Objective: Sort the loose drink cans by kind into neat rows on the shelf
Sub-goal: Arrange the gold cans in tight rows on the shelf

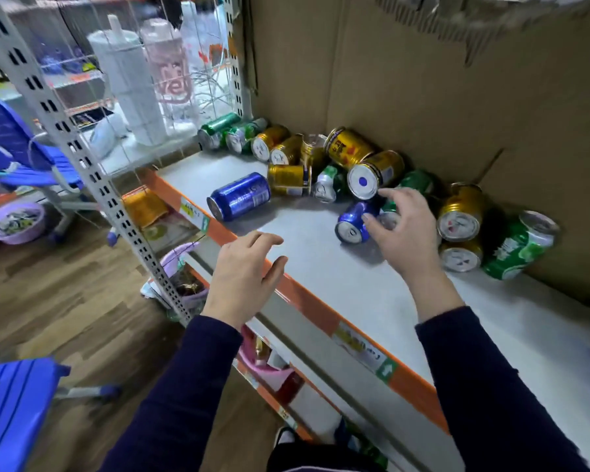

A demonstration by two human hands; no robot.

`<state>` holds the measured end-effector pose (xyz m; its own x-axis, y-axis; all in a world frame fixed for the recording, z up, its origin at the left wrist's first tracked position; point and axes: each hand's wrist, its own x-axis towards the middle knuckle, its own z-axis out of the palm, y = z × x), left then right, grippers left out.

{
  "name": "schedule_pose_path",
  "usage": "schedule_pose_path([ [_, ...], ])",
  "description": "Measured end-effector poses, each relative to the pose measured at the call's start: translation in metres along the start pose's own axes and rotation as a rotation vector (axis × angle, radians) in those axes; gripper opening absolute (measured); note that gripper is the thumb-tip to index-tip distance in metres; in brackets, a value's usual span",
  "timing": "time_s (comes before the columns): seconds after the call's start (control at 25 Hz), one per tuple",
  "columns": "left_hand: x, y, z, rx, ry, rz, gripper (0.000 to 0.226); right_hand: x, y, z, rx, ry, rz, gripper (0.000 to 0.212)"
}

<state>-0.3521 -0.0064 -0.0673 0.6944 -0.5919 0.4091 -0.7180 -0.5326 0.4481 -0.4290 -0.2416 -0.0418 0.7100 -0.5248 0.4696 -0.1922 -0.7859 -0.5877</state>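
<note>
Loose cans lie on their sides in a heap along the back of the grey shelf (321, 267). Several are gold (351, 148), several green (518, 247), and two are blue. One blue can (239, 196) lies apart at the left front of the heap. A second, smaller blue can (353, 223) lies just left of my right hand (406, 229), whose fingers are spread and relaxed over the heap, the thumb close to that can. My left hand (244, 277) hovers open over the shelf's orange front edge, holding nothing.
A cardboard wall (423, 80) backs the shelf. A white perforated upright (92, 172) and wire mesh bound the left side, with bottles behind it. Lower shelves hold pink baskets (181, 267). Blue plastic chairs (11, 410) stand on the wooden floor at left.
</note>
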Motion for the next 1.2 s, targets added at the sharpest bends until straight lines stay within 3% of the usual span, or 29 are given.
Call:
schedule_pose_path([
  [0.16, 0.036, -0.017, 0.010, 0.004, -0.007, -0.010, 0.025, 0.061, 0.006, 0.028, -0.198, -0.089, 0.085, 0.067],
  [0.28, 0.053, -0.026, 0.016, -0.016, -0.025, -0.013, 0.026, 0.077, 0.006, 0.048, -0.460, -0.053, 0.132, 0.082],
  [0.4, 0.075, -0.039, 0.021, -0.062, -0.030, 0.013, 0.024, 0.084, 0.009, 0.061, -0.558, 0.014, 0.158, 0.083],
  [0.72, 0.153, -0.095, 0.012, -0.124, -0.039, 0.121, 0.023, 0.094, -0.008, 0.047, -0.148, 0.303, 0.338, 0.065],
  [0.96, 0.234, -0.114, 0.016, -0.181, -0.154, 0.237, 0.029, 0.070, -0.050, 0.066, 0.006, 0.294, 0.413, 0.053],
  [1.2, 0.277, -0.094, 0.039, -0.263, -0.285, 0.424, 0.040, 0.048, -0.071, 0.091, -0.022, 0.263, 0.498, 0.053],
])
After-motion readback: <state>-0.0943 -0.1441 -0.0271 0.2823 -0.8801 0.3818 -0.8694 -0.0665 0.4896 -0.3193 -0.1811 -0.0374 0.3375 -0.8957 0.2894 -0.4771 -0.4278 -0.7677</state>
